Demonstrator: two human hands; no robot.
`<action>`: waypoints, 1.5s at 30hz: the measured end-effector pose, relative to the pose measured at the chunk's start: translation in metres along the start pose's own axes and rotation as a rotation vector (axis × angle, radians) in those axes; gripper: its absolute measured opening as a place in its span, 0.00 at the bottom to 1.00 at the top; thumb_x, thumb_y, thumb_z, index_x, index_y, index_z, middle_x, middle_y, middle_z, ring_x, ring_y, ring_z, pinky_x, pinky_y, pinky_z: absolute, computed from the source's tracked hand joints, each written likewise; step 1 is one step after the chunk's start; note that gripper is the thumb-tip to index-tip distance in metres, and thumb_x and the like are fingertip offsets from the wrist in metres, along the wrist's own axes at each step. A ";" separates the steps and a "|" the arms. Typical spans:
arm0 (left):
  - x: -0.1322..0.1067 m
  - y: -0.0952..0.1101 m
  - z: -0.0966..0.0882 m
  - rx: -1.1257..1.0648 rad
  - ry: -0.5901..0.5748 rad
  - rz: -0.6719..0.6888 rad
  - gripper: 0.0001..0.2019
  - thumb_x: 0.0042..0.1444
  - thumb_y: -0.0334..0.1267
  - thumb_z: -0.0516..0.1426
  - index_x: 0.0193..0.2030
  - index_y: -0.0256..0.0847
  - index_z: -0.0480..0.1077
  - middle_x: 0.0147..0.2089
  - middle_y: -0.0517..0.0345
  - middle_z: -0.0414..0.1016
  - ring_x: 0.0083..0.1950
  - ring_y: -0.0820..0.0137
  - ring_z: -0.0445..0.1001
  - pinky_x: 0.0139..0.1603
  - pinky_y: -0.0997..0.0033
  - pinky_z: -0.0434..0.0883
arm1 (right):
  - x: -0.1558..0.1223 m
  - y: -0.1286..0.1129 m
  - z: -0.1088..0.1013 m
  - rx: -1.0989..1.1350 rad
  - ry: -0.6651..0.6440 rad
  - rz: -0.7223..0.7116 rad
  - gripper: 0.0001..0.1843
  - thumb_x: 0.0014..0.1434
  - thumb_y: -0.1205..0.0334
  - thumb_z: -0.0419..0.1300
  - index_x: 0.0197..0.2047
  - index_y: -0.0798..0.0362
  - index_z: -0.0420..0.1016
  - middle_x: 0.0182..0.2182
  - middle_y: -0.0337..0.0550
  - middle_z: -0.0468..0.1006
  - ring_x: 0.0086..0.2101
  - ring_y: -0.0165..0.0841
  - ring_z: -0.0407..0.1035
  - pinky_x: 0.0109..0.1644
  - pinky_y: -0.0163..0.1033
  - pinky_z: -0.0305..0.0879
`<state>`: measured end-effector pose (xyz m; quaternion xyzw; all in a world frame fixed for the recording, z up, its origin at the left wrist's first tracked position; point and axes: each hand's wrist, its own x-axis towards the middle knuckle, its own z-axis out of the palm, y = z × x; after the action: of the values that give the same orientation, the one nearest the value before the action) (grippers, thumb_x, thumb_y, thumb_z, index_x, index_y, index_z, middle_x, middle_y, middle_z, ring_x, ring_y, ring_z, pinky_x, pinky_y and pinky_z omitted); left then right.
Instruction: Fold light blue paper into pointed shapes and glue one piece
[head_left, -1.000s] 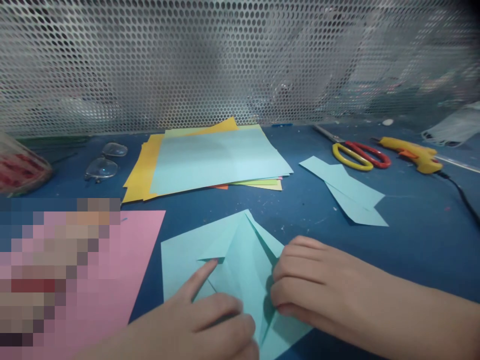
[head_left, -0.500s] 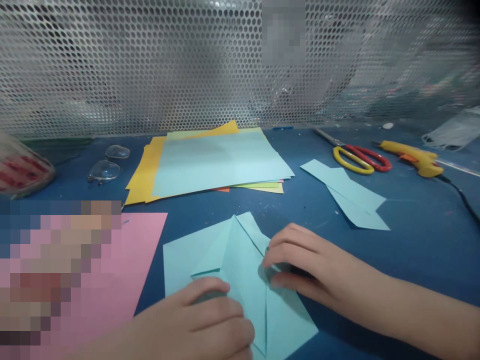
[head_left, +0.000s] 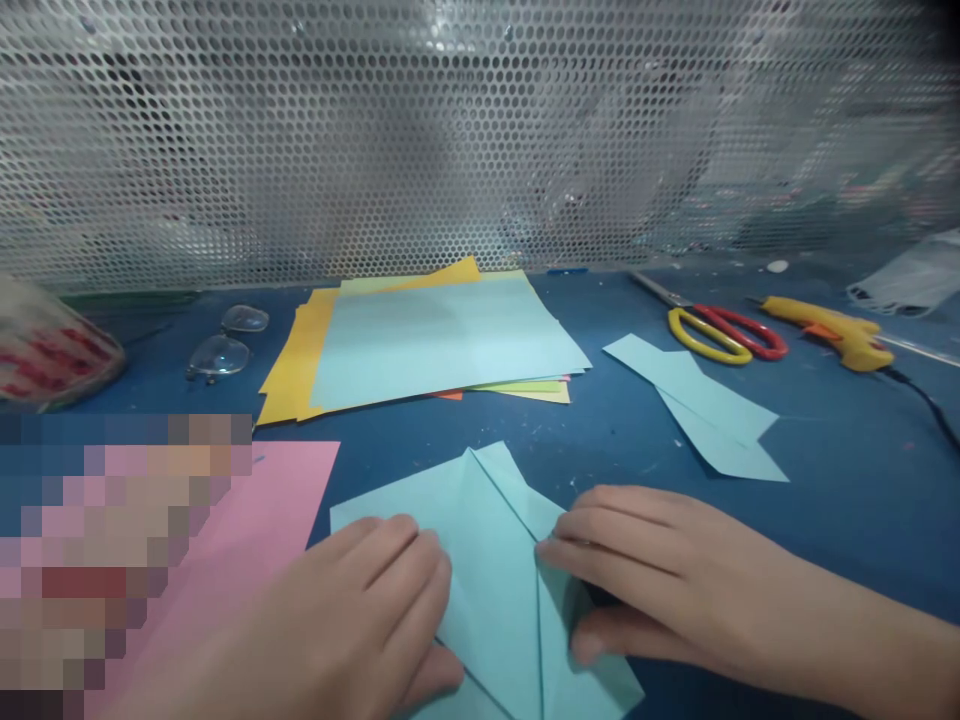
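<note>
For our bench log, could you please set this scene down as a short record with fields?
Workpiece: folded light-blue paper
Left hand: resting on the paper's left side, fingers bent
Right hand: on its right side, fingertips at a fold, thumb apart
Surface: blue table
To the left: pink sheet, glasses farther back
Behind: paper stack, light-blue sheet uppermost
Back right: smaller light-blue piece, scissors, yellow glue gun
Backdrop: perforated panel

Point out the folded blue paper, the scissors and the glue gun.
Folded blue paper (head_left: 493,562): head view, on its middle panel.
Scissors (head_left: 700,312): head view, on the red handle near the blades.
Glue gun (head_left: 837,318): head view, on its yellow body.
</note>
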<state>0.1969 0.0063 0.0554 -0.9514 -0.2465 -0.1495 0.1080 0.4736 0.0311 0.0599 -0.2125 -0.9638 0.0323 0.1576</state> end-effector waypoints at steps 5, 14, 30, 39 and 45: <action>0.001 0.001 -0.001 -0.007 0.090 0.006 0.10 0.69 0.30 0.50 0.39 0.37 0.73 0.31 0.57 0.76 0.35 0.66 0.75 0.39 0.67 0.73 | 0.001 0.000 0.004 -0.061 0.019 -0.026 0.19 0.73 0.66 0.45 0.44 0.62 0.77 0.32 0.48 0.79 0.35 0.38 0.73 0.43 0.43 0.73; -0.002 0.001 -0.006 -0.186 -0.041 -0.344 0.11 0.71 0.33 0.43 0.46 0.45 0.66 0.35 0.64 0.78 0.32 0.71 0.79 0.32 0.75 0.73 | 0.007 -0.013 -0.003 0.293 -0.095 0.468 0.13 0.65 0.74 0.49 0.43 0.50 0.71 0.36 0.41 0.77 0.36 0.33 0.74 0.40 0.38 0.74; -0.002 -0.003 0.005 0.033 -0.162 -0.284 0.27 0.49 0.17 0.42 0.50 0.41 0.68 0.30 0.57 0.73 0.26 0.65 0.74 0.24 0.70 0.67 | 0.004 -0.013 0.021 -0.078 0.025 0.278 0.34 0.54 0.84 0.44 0.58 0.56 0.75 0.27 0.46 0.71 0.25 0.36 0.67 0.26 0.39 0.70; -0.003 -0.007 0.004 0.016 -0.088 -0.069 0.29 0.59 0.21 0.43 0.62 0.44 0.66 0.61 0.55 0.74 0.56 0.62 0.75 0.50 0.62 0.75 | 0.003 -0.010 0.025 -0.166 0.044 0.297 0.30 0.59 0.81 0.47 0.58 0.51 0.75 0.27 0.44 0.70 0.25 0.37 0.69 0.28 0.43 0.72; -0.002 -0.007 0.004 0.074 -0.118 0.074 0.31 0.55 0.16 0.40 0.63 0.35 0.64 0.63 0.51 0.72 0.59 0.63 0.76 0.53 0.62 0.75 | 0.007 -0.013 0.024 -0.147 0.105 0.210 0.23 0.65 0.75 0.47 0.56 0.55 0.76 0.37 0.51 0.78 0.36 0.40 0.73 0.37 0.45 0.74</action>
<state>0.1931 0.0125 0.0516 -0.9624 -0.2223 -0.0796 0.1340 0.4552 0.0223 0.0409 -0.3245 -0.9265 -0.0332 0.1877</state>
